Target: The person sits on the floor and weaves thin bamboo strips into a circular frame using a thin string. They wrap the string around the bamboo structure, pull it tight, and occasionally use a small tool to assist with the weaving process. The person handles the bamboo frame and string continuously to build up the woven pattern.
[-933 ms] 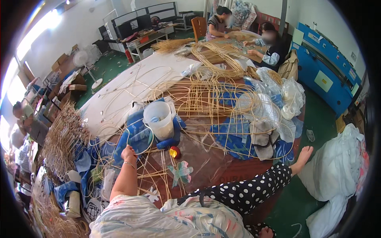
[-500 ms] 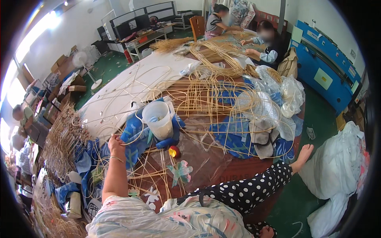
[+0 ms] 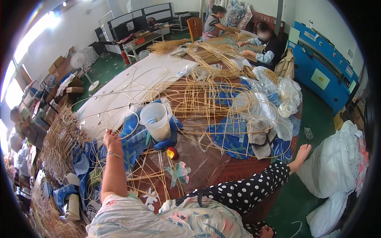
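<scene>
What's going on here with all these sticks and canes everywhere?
A person sits at a low table strewn with thin rattan canes. Their left hand reaches out to loose canes on the blue patterned cloth, beside a translucent plastic bucket; whether it grips one is unclear. The right hand is out of view. One leg in polka-dot trousers stretches along the table's edge. Two other people work with canes at the far end.

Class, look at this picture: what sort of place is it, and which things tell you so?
Probably a cane-weaving workshop: loose rattan strips cover the work table, coiled cane lies farther back, and other workers sit weaving.
</scene>
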`<move>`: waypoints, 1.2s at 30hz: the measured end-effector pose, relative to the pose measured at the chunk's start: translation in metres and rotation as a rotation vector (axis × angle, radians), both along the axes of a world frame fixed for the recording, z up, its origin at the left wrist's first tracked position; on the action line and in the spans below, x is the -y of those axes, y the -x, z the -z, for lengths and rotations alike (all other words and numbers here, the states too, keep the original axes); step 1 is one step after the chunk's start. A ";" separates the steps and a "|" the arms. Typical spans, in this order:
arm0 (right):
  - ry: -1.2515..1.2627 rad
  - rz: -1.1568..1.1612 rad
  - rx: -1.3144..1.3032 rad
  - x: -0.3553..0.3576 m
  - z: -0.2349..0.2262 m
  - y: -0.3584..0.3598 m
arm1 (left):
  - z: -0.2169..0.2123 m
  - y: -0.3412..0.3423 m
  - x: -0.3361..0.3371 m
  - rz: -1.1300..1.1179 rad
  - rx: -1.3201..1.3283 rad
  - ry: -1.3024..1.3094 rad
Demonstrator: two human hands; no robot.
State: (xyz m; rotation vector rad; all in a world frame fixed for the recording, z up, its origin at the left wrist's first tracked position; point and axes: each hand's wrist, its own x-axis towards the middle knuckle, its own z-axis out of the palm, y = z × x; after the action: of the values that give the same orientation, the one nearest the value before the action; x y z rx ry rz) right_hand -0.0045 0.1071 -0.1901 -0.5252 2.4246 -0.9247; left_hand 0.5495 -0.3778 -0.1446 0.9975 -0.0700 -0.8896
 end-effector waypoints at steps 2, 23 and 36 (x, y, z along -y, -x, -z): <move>0.041 -0.018 0.002 0.006 -0.015 -0.009 | -0.001 -0.003 0.003 -0.029 -0.007 0.016; 0.003 0.034 0.034 0.014 -0.025 -0.013 | 0.056 0.077 -0.031 0.200 0.025 -0.343; 0.044 0.288 0.235 -0.040 0.088 0.030 | 0.074 0.085 -0.055 0.389 0.226 -0.408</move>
State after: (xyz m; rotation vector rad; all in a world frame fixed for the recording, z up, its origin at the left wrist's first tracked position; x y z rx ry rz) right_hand -0.0350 0.1476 -0.2782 -0.0733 2.3039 -1.0924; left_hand 0.4640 -0.3229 -0.2188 1.4965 -0.2899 -1.1693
